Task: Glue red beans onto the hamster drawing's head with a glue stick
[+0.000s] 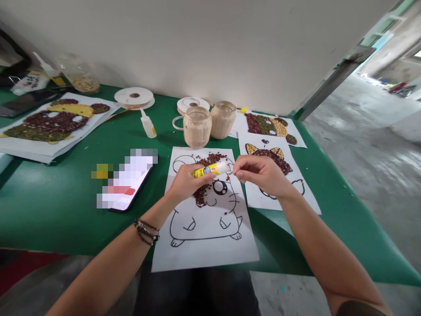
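A yellow glue stick [205, 170] with a whitish end lies across my left hand [186, 182], which grips it above the paper. Close to that whitish end, my right hand [255, 172] is pinched; whatever its fingertips hold, if anything, is too small to make out. Beneath both hands is a sheet with a hamster outline [204, 228]. Dark red and green beans [201, 195] cover part of the hamster's head, partly hidden by my left hand and the glue stick. A few single beans lie apart on the sheet.
Two jars [197, 127] stand behind the sheet. At left are a lit phone [131, 184], a small glue bottle [148, 125] and a bean-picture stack [55, 123]. A fox picture [269, 160] lies to the right. White spools [134, 96] sit near the wall.
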`<state>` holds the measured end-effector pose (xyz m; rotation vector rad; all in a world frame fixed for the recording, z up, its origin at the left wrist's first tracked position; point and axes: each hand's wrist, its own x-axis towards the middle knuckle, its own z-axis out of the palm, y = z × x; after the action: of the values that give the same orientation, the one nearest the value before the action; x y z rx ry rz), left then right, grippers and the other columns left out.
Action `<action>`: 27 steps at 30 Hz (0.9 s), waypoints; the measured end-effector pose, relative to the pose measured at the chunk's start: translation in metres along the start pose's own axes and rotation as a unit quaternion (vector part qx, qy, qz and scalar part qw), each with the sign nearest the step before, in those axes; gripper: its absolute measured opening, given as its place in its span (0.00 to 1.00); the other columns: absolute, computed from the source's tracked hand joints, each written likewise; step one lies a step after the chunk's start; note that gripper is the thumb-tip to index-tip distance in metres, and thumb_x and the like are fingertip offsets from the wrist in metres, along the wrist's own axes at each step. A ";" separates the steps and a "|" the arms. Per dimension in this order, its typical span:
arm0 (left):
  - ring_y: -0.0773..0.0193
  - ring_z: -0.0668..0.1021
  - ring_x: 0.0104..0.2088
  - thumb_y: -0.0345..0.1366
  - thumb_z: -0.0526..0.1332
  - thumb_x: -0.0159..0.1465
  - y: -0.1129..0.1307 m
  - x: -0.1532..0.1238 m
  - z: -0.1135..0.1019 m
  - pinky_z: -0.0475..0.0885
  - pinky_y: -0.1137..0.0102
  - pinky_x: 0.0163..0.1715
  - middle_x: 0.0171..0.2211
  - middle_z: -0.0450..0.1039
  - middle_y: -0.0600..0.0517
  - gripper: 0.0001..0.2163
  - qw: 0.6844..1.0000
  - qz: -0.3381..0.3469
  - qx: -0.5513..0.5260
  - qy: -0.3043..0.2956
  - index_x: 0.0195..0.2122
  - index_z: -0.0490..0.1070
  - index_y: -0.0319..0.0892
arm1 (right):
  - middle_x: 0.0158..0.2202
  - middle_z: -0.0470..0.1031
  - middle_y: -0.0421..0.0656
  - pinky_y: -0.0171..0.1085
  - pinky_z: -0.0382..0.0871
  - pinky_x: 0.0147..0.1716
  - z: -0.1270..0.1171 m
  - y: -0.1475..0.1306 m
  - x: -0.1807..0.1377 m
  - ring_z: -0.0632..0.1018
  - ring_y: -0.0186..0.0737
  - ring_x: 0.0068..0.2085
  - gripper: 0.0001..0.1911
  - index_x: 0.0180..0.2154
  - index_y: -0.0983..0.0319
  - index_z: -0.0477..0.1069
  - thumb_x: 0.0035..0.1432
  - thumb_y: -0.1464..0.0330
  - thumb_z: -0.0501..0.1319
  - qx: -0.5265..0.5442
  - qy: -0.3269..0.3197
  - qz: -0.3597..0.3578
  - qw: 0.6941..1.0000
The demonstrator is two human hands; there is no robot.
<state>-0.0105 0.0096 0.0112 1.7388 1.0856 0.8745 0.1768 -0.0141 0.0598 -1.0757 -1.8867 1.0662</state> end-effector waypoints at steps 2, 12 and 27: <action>0.75 0.55 0.14 0.44 0.56 0.49 -0.001 0.001 -0.001 0.47 0.75 0.12 0.12 0.50 0.59 0.16 1.000 -0.004 0.002 0.016 0.13 0.54 0.41 | 0.21 0.65 0.37 0.29 0.60 0.20 -0.001 0.005 -0.003 0.65 0.25 0.21 0.04 0.25 0.63 0.67 0.50 0.70 0.58 0.054 0.016 0.003 0.998; 0.75 0.53 0.14 0.44 0.54 0.50 -0.002 0.000 0.001 0.46 0.75 0.13 0.12 0.47 0.59 0.15 1.000 0.023 -0.005 -0.005 0.14 0.52 0.42 | 0.18 0.67 0.37 0.31 0.62 0.21 -0.048 0.044 -0.076 0.67 0.29 0.21 0.07 0.24 0.62 0.68 0.43 0.65 0.61 -0.042 0.323 0.116 0.938; 0.75 0.52 0.14 0.44 0.53 0.51 -0.004 0.001 0.005 0.45 0.75 0.12 0.12 0.48 0.59 0.15 1.000 0.017 -0.011 -0.020 0.14 0.52 0.42 | 0.22 0.70 0.43 0.35 0.64 0.23 -0.072 0.092 -0.117 0.69 0.35 0.21 0.11 0.22 0.62 0.67 0.50 0.64 0.52 -0.431 0.305 0.118 0.841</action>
<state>-0.0071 0.0100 0.0056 1.7544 1.0181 0.8659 0.3154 -0.0683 -0.0135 -1.9032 -1.6904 -0.1398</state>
